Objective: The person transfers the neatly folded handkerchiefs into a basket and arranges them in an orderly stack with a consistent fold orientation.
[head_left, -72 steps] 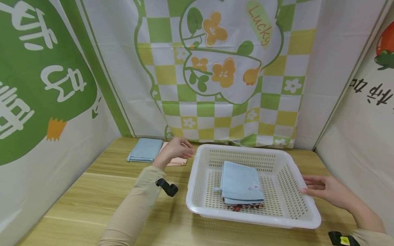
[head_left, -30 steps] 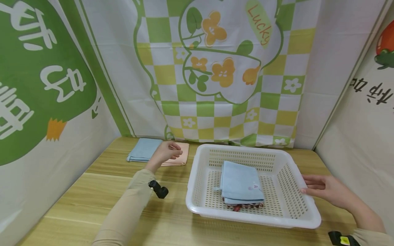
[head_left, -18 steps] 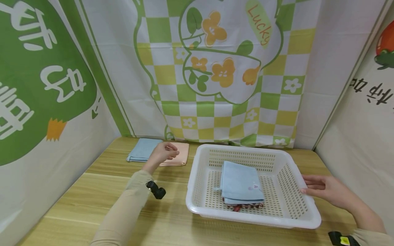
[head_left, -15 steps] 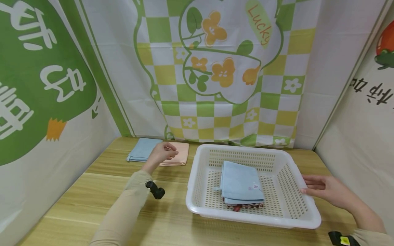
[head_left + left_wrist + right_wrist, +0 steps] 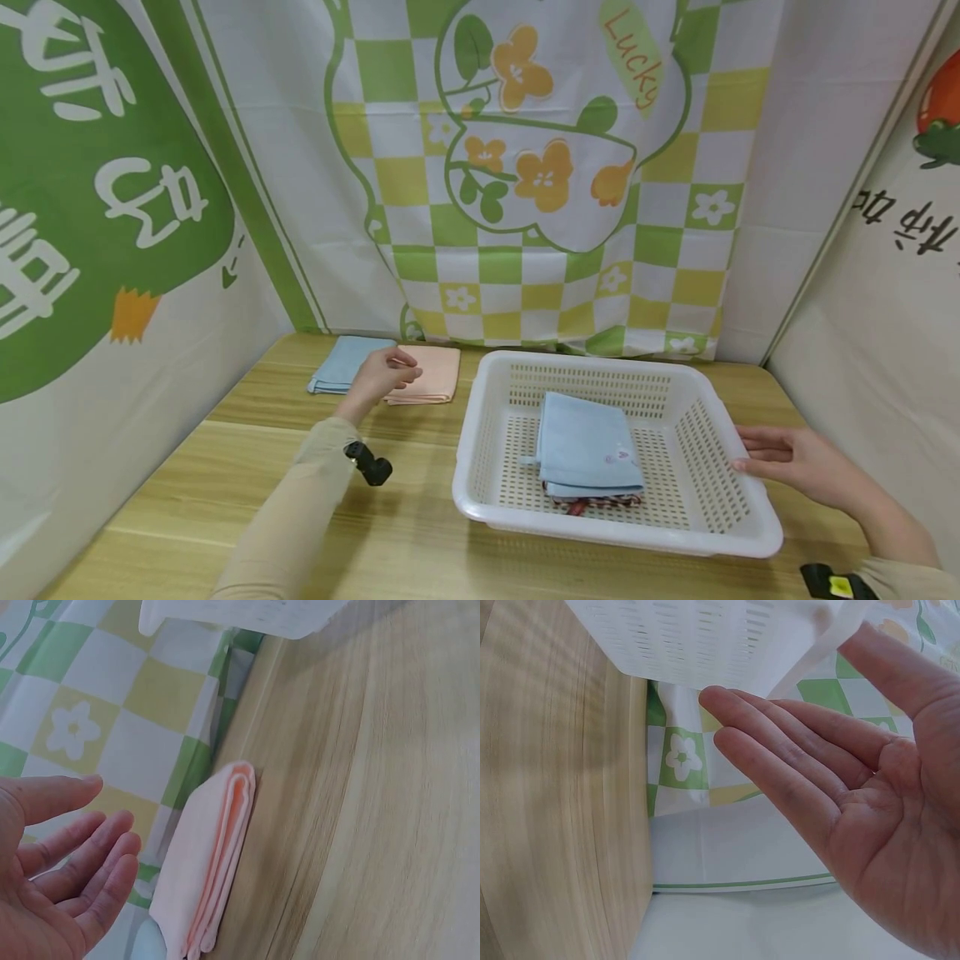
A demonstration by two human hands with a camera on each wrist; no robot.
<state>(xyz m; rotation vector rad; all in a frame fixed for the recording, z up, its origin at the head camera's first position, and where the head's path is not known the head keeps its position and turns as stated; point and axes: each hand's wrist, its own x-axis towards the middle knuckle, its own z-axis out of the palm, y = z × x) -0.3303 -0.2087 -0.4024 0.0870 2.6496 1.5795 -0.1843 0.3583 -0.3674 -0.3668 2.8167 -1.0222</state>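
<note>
My left hand (image 5: 378,375) hovers with loosely bent fingers over the seam between a folded light-blue cloth (image 5: 348,362) and a folded pink cloth (image 5: 431,375). Nothing is in it. In the left wrist view the pink cloth (image 5: 199,862) lies beyond the fingertips, apart from them. On the right, my right hand (image 5: 806,462) rests straight fingers against the outer side of a white plastic basket (image 5: 622,540), its thumb at the rim. The right wrist view shows the palm (image 5: 885,817) facing up beside the basket wall. Inside the basket, a folded light-blue cloth (image 5: 588,442) lies on a red-and-white patterned cloth (image 5: 600,502).
A wooden table (image 5: 202,508) carries everything. Behind it hangs a green-and-yellow checked curtain (image 5: 547,275), with the basket and cloths near its foot. Printed side walls stand at left and right. A small black camera (image 5: 367,462) is strapped to the left wrist.
My left hand has moved left from beside the basket's rim, across the pink cloth towards the blue one, uncovering more of the pink cloth. The right hand, basket and cloths have stayed put.
</note>
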